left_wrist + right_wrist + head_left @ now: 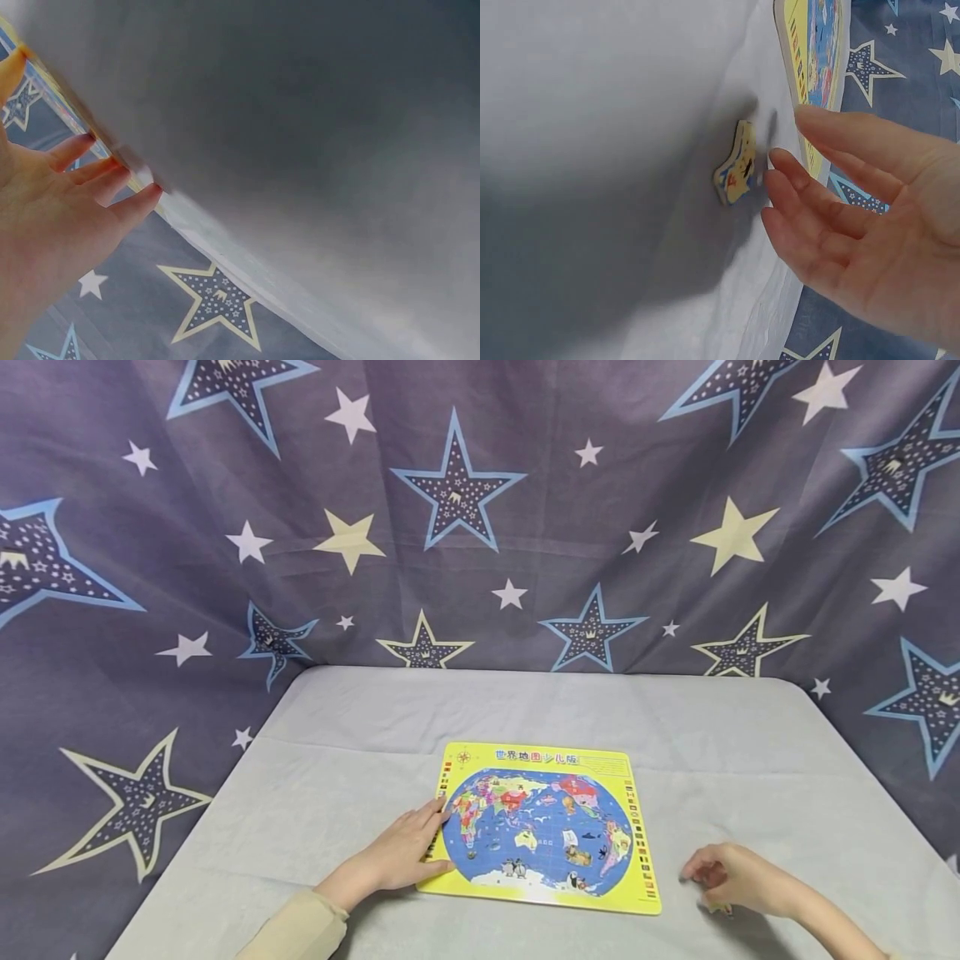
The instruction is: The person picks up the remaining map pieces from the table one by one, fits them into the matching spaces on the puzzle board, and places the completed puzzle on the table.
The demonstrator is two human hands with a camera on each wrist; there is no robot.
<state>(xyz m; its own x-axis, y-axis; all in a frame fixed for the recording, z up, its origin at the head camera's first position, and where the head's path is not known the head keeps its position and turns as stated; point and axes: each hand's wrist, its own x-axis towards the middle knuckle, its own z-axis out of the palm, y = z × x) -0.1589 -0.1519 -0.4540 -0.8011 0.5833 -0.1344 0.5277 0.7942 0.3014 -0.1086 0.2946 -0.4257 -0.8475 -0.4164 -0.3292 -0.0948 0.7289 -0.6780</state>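
Observation:
A yellow-bordered world map puzzle board (551, 852) lies flat on the table, printed with continents, animals and small flags. My left hand (405, 850) rests on its left edge, fingers spread along the border and thumb near the lower left corner. The left wrist view shows those fingers (139, 206) straight against the board's edge. To the right of the board, a small yellow and blue puzzle piece (739, 169) lies on the cloth. My right hand (862, 225) hovers just beside this piece, fingers loosely bent and apart from it, holding nothing.
Light grey cloth covers the table (300, 793). A dark curtain (480, 577) with star prints hangs behind it and along both sides.

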